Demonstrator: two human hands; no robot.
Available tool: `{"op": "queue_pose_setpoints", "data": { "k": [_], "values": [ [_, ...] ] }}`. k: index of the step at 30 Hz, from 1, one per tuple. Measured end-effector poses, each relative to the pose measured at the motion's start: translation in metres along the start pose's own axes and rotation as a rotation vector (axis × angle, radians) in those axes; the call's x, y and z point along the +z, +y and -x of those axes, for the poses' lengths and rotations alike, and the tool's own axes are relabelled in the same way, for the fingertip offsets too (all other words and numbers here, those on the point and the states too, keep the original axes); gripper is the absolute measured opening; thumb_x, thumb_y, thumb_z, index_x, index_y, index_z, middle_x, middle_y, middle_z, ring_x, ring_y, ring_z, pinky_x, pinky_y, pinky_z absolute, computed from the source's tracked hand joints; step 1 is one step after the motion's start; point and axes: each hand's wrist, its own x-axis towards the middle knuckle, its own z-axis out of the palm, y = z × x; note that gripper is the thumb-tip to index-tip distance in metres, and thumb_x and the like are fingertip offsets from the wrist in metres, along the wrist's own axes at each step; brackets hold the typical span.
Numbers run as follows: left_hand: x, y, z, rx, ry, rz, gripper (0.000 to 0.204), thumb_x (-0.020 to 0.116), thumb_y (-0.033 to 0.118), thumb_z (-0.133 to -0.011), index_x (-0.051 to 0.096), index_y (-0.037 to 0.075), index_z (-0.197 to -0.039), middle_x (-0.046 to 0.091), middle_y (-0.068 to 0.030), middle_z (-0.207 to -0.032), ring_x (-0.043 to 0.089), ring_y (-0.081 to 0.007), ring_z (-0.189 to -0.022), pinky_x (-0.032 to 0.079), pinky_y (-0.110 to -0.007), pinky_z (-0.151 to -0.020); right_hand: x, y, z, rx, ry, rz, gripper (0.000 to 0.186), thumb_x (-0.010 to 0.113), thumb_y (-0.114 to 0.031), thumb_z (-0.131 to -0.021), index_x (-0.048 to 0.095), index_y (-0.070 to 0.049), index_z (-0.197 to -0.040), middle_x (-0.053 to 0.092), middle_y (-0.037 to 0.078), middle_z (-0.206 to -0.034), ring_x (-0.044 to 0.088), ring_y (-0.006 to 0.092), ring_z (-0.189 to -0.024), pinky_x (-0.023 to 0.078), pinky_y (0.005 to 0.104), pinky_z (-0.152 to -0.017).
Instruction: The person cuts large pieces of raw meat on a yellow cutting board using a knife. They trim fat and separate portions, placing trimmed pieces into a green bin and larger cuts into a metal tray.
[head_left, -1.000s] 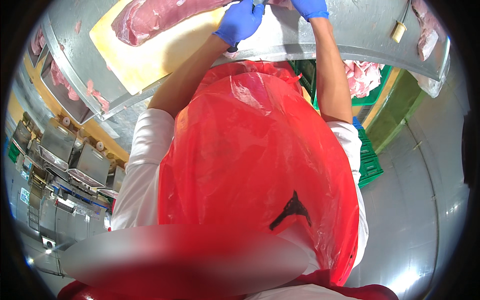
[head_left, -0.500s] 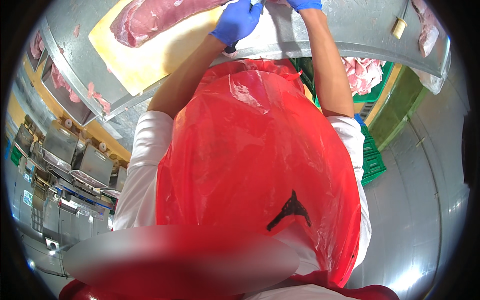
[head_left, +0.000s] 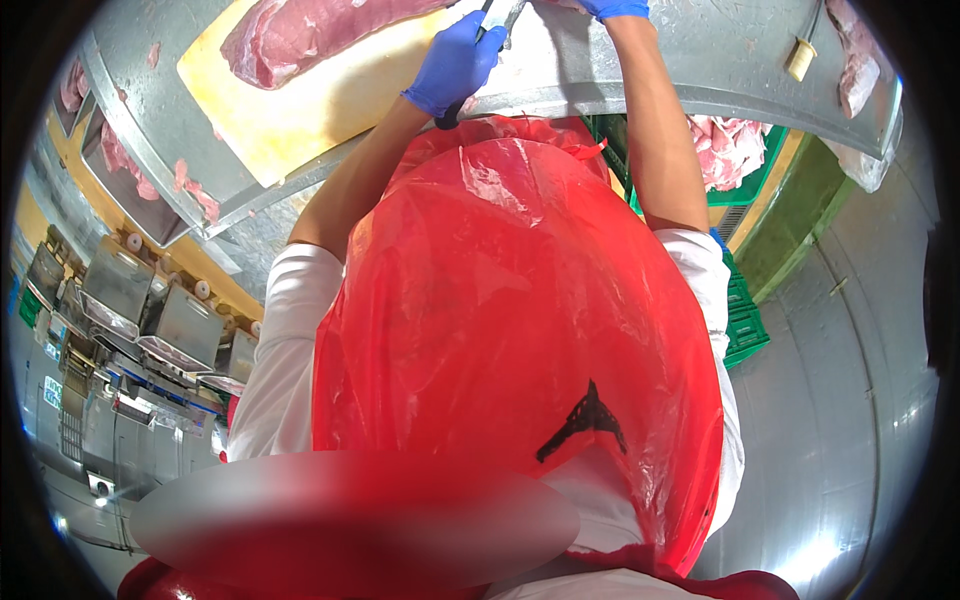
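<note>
My left hand (head_left: 450, 62), in a blue glove, is wrapped round a knife (head_left: 497, 20); its black handle shows below my fist. My right hand (head_left: 616, 8), also gloved in blue, is at the top edge over the steel worktable (head_left: 720, 70), fingers mostly out of frame, beside meat at that edge. A long piece of pink meat (head_left: 300, 35) lies on the yellowish cutting board (head_left: 250, 130) to the left of my left hand.
Steel trays (head_left: 135, 205) with meat scraps flank the left. A green crate (head_left: 760, 160) of trimmings sits under the table's right edge, near stacked green crates (head_left: 745, 310). More meat (head_left: 855, 60) lies far right. Steel equipment (head_left: 190, 325) stands behind at lower left.
My left hand has moved down and to the left, toward the table's near edge, showing more of the blade and black handle. My right hand has dipped slightly since a second ago.
</note>
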Motion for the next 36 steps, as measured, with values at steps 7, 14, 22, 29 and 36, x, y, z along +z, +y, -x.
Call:
{"op": "queue_pose_setpoints", "data": {
  "k": [7,14,22,29,36],
  "values": [
    [0.004,0.016,-0.013,-0.073,0.000,0.031,0.024,0.056,0.026,-0.099,0.063,0.003,-0.101,0.060,-0.0037,-0.074,0.055,-0.0095,-0.059,0.045,-0.027,-0.051,-0.003,0.009,-0.006,0.086,-0.041,0.010,0.032,0.070,-0.035,-0.078,0.070,-0.003,-0.075,0.066,0.022,-0.070,0.066,0.0408,-0.065,0.053,0.0465,-0.062],
    [0.008,0.012,-0.030,0.175,0.022,-0.221,0.028,0.054,0.028,-0.100,0.064,0.002,-0.097,0.061,-0.0102,-0.072,0.063,-0.0200,-0.062,0.052,-0.035,-0.059,-0.010,0.009,-0.010,0.206,-0.240,0.137,0.034,0.069,-0.035,-0.079,0.071,-0.001,-0.072,0.067,0.025,-0.073,0.067,0.0409,-0.066,0.053,0.0462,-0.064],
    [0.017,0.002,-0.043,0.277,0.095,-0.432,0.020,0.052,0.019,-0.098,0.058,0.005,-0.110,0.065,-0.0199,-0.076,0.063,-0.0380,-0.064,0.050,-0.048,-0.059,-0.012,0.019,-0.016,0.178,-0.240,0.150,0.038,0.068,-0.037,-0.080,0.072,0.000,-0.076,0.065,0.026,-0.071,0.066,0.0366,-0.060,0.052,0.0449,-0.062],
    [0.008,0.008,-0.035,0.197,-0.010,-0.375,0.030,0.050,0.030,-0.100,0.063,0.003,-0.099,0.067,-0.0181,-0.082,0.066,-0.0351,-0.073,0.052,-0.044,-0.070,-0.021,0.032,0.002,0.374,-0.291,-0.273,0.033,0.072,-0.027,-0.083,0.070,0.002,-0.068,0.061,0.007,-0.055,0.052,0.0117,-0.051,0.044,0.0323,-0.049],
    [0.002,0.015,-0.045,0.571,0.182,-0.621,0.018,0.056,0.019,-0.096,0.059,0.002,-0.098,0.061,-0.0232,-0.070,0.061,-0.0386,-0.064,0.047,-0.051,-0.056,-0.018,0.047,0.033,0.294,-0.153,-0.344,0.037,0.068,-0.030,-0.089,0.068,0.000,-0.068,0.058,0.004,-0.055,0.052,0.0108,-0.052,0.043,0.0309,-0.051]
  ]
}}
